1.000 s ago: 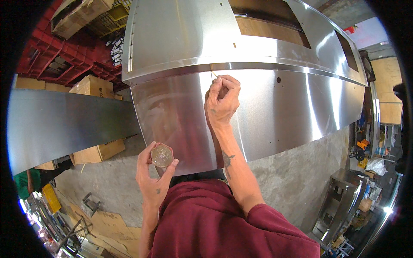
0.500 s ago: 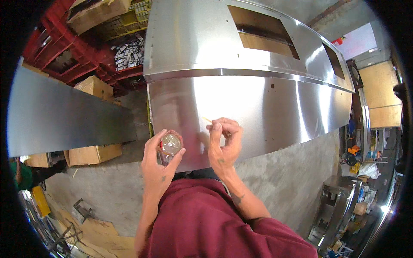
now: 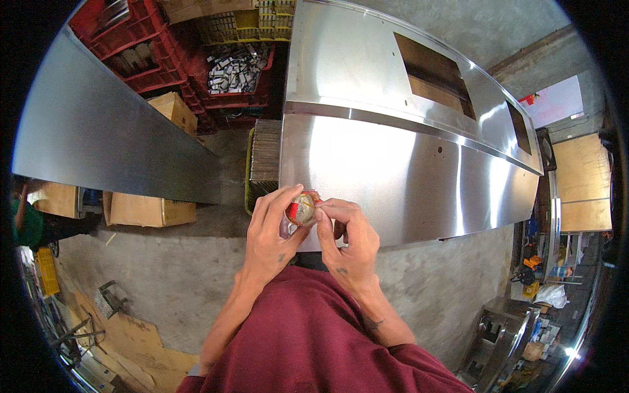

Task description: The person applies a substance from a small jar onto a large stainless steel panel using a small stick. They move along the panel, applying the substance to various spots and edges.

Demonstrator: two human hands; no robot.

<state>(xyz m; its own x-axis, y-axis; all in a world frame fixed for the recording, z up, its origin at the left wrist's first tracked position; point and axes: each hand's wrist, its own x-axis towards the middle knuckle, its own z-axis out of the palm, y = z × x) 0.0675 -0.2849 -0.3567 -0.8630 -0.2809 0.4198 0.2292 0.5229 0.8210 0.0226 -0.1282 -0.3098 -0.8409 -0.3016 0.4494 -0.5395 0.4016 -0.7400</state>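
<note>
My left hand [image 3: 267, 221] is closed round a small clear round container [image 3: 302, 211] with a red patch on its side. Its top faces up, and I cannot make out what is inside. At the container's right rim, my right hand [image 3: 350, 236] has thumb and fingers pinched together. A thin yellowish stick [image 3: 308, 202] runs from the fingertips over the container's mouth; its far end is hard to see. Both hands are above the near edge of a large shiny sheet-metal panel [image 3: 432, 190].
A flat metal sheet [image 3: 111, 137] juts in at the left above cardboard boxes [image 3: 154, 208]. Red crates [image 3: 177, 62] hold small metal parts [image 3: 236, 71]. Beside the panel stands a yellow crate [image 3: 249, 180] of stacked plates. Another person's green sleeve [image 3: 29, 226] shows far left.
My right hand has brought the stick over to the container, so both hands now meet. The view has shifted, and the panel sits further right in it.
</note>
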